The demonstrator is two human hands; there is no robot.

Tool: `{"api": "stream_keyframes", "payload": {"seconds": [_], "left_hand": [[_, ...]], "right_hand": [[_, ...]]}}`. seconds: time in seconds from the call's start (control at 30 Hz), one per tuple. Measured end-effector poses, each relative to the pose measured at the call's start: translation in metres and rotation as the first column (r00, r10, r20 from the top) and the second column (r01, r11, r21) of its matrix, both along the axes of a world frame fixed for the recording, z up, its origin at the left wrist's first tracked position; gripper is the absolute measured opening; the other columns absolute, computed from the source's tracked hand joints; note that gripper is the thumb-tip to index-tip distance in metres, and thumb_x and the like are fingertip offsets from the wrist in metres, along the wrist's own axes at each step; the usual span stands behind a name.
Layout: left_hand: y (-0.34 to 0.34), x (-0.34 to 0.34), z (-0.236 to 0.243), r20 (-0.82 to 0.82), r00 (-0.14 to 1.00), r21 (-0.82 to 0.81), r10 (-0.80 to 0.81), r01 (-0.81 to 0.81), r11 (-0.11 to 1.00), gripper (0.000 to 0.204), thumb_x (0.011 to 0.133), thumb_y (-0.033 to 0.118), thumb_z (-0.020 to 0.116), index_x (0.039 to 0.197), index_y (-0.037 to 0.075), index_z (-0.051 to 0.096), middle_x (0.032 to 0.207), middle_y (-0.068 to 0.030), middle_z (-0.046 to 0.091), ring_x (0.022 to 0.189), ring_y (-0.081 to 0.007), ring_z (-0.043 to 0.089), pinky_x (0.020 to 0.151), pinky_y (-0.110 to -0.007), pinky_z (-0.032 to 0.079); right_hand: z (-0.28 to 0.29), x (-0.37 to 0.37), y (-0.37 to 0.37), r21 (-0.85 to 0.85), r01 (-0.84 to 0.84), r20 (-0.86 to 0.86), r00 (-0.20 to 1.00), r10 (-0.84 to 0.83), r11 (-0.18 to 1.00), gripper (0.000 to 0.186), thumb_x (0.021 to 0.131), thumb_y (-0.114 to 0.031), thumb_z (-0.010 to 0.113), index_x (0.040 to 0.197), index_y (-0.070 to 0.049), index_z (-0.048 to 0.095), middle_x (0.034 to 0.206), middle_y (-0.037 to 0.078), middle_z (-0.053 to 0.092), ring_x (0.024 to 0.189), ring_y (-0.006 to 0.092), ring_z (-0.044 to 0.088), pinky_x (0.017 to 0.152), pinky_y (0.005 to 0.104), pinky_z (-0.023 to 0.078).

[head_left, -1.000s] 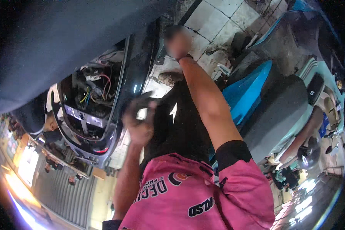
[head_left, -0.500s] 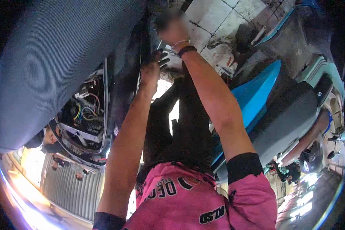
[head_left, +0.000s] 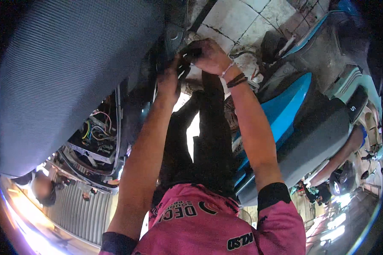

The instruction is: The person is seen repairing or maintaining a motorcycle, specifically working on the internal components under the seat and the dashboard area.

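Both my hands meet beside the dark lower side [head_left: 174,38] of a scooter with a big ribbed seat [head_left: 72,72]. The fingers of my right hand [head_left: 210,57], with bracelets at its wrist, curl inward and look closed at a dark spot near the left hand. My left hand [head_left: 169,80] is upright just below it, its fingers bent and dark at the tips. Something black seems to lie between the two hands, but shadow and the fingers hide what it is. Under the seat, an open bay shows coloured wires [head_left: 98,127].
On the right stands another scooter with a blue side panel [head_left: 285,102] and a dark seat [head_left: 319,136]. Stained floor tiles [head_left: 238,21] lie beyond my hands. A person [head_left: 42,187] is at the lower left, near a corrugated shutter [head_left: 76,212].
My right hand has come down and rightward from higher up, its wrist now bent in toward the left hand. The left hand stays nearly in place. The person at lower left shows more.
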State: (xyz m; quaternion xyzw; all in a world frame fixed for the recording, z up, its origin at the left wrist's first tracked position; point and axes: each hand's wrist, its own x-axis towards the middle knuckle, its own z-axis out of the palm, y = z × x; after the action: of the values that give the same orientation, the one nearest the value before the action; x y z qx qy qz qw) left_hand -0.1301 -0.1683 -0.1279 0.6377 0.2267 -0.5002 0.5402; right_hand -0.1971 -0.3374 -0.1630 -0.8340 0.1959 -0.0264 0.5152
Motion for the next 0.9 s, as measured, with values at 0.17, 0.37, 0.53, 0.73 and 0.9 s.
{"api": "stream_keyframes", "payload": {"seconds": [0.17,0.37,0.53,0.73,0.9], "left_hand": [[0.038,-0.03,0.001,0.053,0.978,0.094,-0.202,0.196,0.976,0.042,0.103,0.035,0.057,0.124,0.0,0.065,0.124,-0.0134,0.068,0.11,-0.0257,0.065,0.095,-0.036,0.049],[0.087,-0.063,0.01,0.251,0.559,0.287,-0.79,0.737,0.612,0.036,0.102,0.028,0.057,0.122,0.0,0.065,0.119,-0.0165,0.071,0.111,-0.0337,0.067,0.099,-0.04,0.053],[0.099,-0.07,0.057,-0.116,0.483,0.299,-0.868,0.85,0.433,0.061,0.098,0.058,0.052,0.131,0.008,0.063,0.131,-0.0193,0.065,0.122,-0.0395,0.06,0.107,-0.049,0.044],[0.149,-0.088,0.076,0.207,0.704,0.332,-0.679,0.602,0.726,0.024,0.093,0.02,0.066,0.109,0.001,0.067,0.085,-0.0085,0.072,0.075,-0.0166,0.067,0.071,-0.035,0.055],[0.191,-0.096,0.087,0.127,0.705,0.301,-0.698,0.643,0.704,0.054,0.092,0.045,0.065,0.122,0.001,0.064,0.117,-0.0282,0.065,0.114,-0.0414,0.061,0.097,-0.052,0.048]], "right_hand": [[-0.032,0.046,0.0,-0.288,-0.075,-0.144,0.989,0.034,0.955,0.035,0.082,-0.03,0.07,0.108,-0.007,0.073,0.101,0.018,0.072,0.093,0.037,0.069,0.083,0.0467,0.057],[-0.048,0.079,-0.001,-0.49,-0.322,-0.209,0.946,0.249,0.81,0.023,0.077,-0.023,0.073,0.093,-0.006,0.072,0.092,0.018,0.072,0.085,0.0388,0.071,0.076,0.0492,0.058],[-0.047,0.066,-0.012,-0.457,-0.268,-0.228,0.957,0.18,0.848,0.033,0.083,-0.027,0.067,0.108,-0.005,0.064,0.107,0.017,0.065,0.099,0.0363,0.063,0.086,0.0471,0.05],[-0.077,0.043,-0.011,-0.485,-0.276,-0.335,0.935,0.115,0.83,0.045,0.092,-0.032,0.06,0.125,-0.003,0.054,0.126,0.017,0.057,0.116,0.0332,0.054,0.099,0.0446,0.041],[-0.105,0.032,-0.001,-0.531,-0.283,-0.392,0.918,0.064,0.799,0.054,0.099,-0.037,0.054,0.14,-0.002,0.047,0.141,0.016,0.05,0.13,0.0307,0.047,0.11,0.0425,0.034]]}}
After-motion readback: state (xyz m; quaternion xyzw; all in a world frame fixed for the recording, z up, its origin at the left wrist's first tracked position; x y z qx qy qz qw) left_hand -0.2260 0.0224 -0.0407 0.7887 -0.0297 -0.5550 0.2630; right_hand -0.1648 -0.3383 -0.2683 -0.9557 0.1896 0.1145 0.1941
